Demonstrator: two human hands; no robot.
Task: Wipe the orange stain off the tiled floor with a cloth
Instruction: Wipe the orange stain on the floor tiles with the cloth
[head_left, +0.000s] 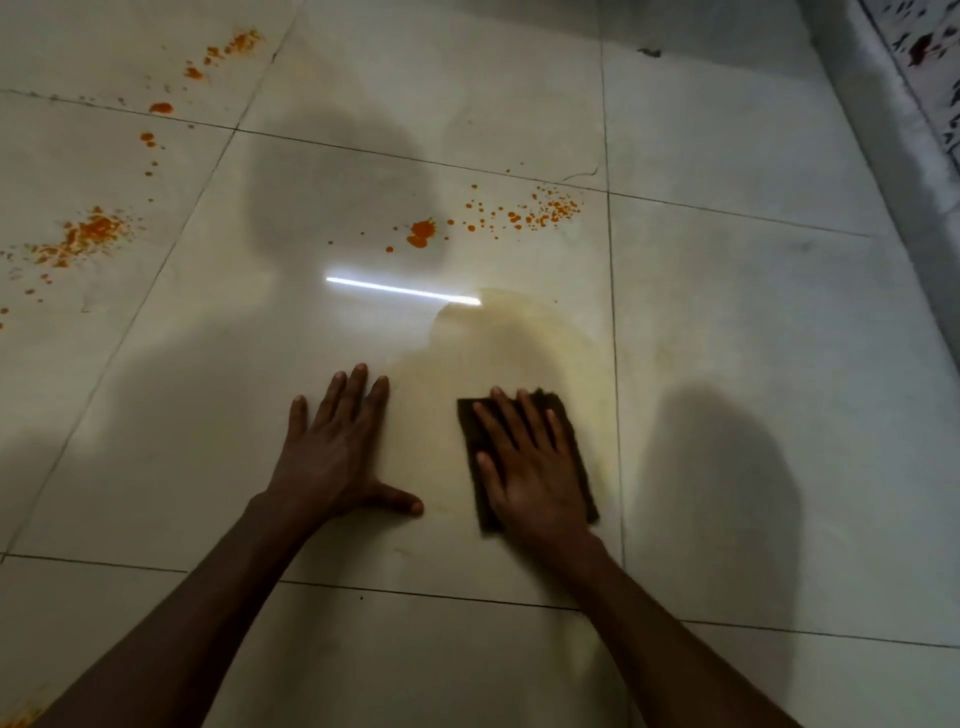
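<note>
Pale glossy tiled floor (727, 130) fills the view, crossed by dark grout lines, with a reflected strip light (402, 290) as the landmark near the middle. Just below and right of that strip lies a faint yellowish wet smear (540, 343), which looks like the part already wiped. At the smear's lower edge the right hand (530, 467) presses flat on a dark cloth (576, 457), fingers spread and straight, not curled round it. The left hand (337, 447) rests flat on bare tile below the strip, fingers spread, holding nothing.

Much is left, by my judgement. Above and right of the strip sits a bright orange blot with a scatter of drops (422, 233). Far left of the strip are 2 more clusters of orange splatter (88, 236), with further spots trailing upward. 1 patch seems cleared; the rest is untouched.
</note>
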